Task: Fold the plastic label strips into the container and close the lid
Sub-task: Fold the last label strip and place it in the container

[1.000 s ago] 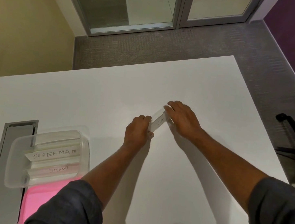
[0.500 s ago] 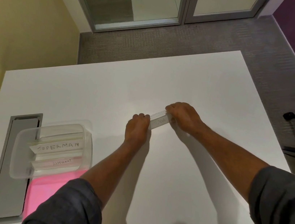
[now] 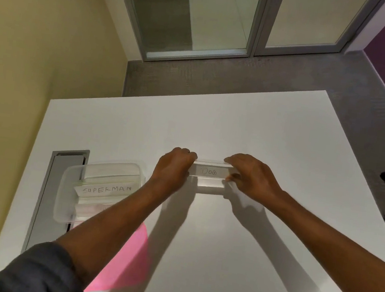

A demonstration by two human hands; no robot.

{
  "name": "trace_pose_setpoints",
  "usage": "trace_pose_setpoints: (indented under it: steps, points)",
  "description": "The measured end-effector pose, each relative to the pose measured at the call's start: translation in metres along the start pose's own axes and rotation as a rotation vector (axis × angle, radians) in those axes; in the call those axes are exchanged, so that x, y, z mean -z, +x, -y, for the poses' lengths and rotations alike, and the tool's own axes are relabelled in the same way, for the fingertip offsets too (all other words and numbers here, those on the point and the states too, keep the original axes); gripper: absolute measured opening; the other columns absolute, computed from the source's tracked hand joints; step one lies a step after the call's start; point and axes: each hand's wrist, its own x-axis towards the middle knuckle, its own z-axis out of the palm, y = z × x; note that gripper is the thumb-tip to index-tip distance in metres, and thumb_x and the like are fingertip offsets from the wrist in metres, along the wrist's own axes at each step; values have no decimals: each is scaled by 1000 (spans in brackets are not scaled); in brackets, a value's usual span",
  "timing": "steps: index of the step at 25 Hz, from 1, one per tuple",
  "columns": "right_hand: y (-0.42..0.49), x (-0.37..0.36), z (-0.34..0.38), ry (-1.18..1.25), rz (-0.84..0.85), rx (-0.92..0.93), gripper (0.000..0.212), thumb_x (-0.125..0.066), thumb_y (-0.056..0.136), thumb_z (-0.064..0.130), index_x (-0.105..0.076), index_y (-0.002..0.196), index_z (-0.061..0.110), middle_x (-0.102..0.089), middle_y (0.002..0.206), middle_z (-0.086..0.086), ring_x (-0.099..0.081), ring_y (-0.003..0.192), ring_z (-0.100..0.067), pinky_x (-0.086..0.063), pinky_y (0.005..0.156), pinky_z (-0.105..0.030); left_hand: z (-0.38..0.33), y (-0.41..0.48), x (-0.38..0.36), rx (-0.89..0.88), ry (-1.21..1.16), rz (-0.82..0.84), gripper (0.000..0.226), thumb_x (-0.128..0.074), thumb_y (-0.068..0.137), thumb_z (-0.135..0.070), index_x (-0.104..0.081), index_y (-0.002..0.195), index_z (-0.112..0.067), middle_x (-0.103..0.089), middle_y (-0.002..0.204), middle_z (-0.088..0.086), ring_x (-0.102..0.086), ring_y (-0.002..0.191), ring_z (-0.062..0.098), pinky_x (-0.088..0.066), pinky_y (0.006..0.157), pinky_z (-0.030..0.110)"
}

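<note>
A: Quick one. We've got both hands on the strip marked DOG (image 3: pixel 209 173): left hand (image 3: pixel 174 165) clamped over its left end, right hand (image 3: pixel 249 175) pinching the right end. It sits on the tabletop (image 3: pixel 235 238), right of the container (image 3: pixel 69 193) and apart from it.

B: Agreed. Is the strip flat or part-folded?

A: Looks creased lengthwise, a clear flap hanging below the written face. We can't tell how sharp the crease is.

B: Fine. Risks?

A: Main one, we reckon: stiff clear plastic springs open once either hand eases off, so the fold may not hold on the way to the container.

B: And the container is already holding strips. We can read SUPERMAN (image 3: pixel 107 189) on one, more underneath, partly behind the left forearm.

A: Right, so a sprung strip could ride up on the pile and stop the lid seating. We'd guess the pink sheet (image 3: pixel 128 260) near the tabletop's front is the lid, but it's half hidden by the arm, so not sure.

B: Anything else?

A: The container overhangs the grey slot (image 3: pixel 55 200) in the tabletop. A nudge from the left arm crossing over could tip or shift it. Also slick plastic, so the pinch may slip.
</note>
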Motion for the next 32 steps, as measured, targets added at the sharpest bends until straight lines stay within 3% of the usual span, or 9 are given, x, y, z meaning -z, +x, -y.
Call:
trace_pose_setpoints:
  steps: [5, 8, 12, 16, 19, 27, 32]
  points:
    - [1, 1, 83, 47, -24, 79, 50, -89, 82, 15, -71, 128, 14, -74, 120, -4, -68, 111, -30, -62, 76, -44, 57, -65, 48, -12, -55, -55, 50, -61, 74, 12, -72, 113, -18, -72, 90, -4, -65, 94, 24, -58, 66, 40]
    - [7, -7, 137, 67, -2, 101, 48, -85, 86, 19, -69, 131, 16, -72, 122, -2, -65, 115, -28, -61, 78, -45, 97, -102, 69, -14, -50, -78, 54, -70, 74, 10, -73, 119, -19, -75, 103, -1, -67, 98, 27, -60, 67, 43]
    - [18, -31, 200, 81, 37, 145, 47, -80, 90, 22, -66, 134, 16, -71, 124, -3, -63, 116, -29, -60, 80, -47, 150, -147, 86, 18, -23, -56, 54, -73, 74, 7, -73, 119, -23, -74, 102, -3, -68, 94, 22, -61, 64, 42]
    - [35, -59, 245, 81, 115, 179, 43, -76, 93, 20, -65, 134, 13, -70, 125, -7, -63, 117, -31, -59, 86, -49, 192, -183, 86, 88, -19, -53, 59, -77, 73, 7, -74, 124, -23, -76, 105, -3, -70, 98, 21, -61, 71, 39]
    - [47, -81, 266, 7, 196, 186, 34, -72, 93, 20, -65, 125, 13, -68, 120, -5, -62, 114, -30, -59, 83, -47, 210, -197, 78, 113, 22, 10, 55, -78, 78, 2, -73, 128, -20, -76, 114, 1, -68, 111, 25, -62, 79, 40]
    - [68, -134, 279, -139, 390, 161, 33, -69, 89, 17, -66, 121, 9, -68, 117, -9, -66, 107, -32, -61, 79, -47, 237, -200, 38, 124, 58, 168, 30, -71, 86, -2, -76, 112, -17, -75, 103, 3, -71, 91, 22, -61, 74, 36]
    - [73, -156, 279, -149, 457, 167, 23, -71, 83, 8, -66, 106, 5, -68, 108, -12, -66, 101, -36, -59, 70, -42, 248, -195, 11, 123, 43, 223, 28, -74, 84, -7, -77, 110, -16, -76, 104, 6, -74, 92, 26, -63, 77, 38]
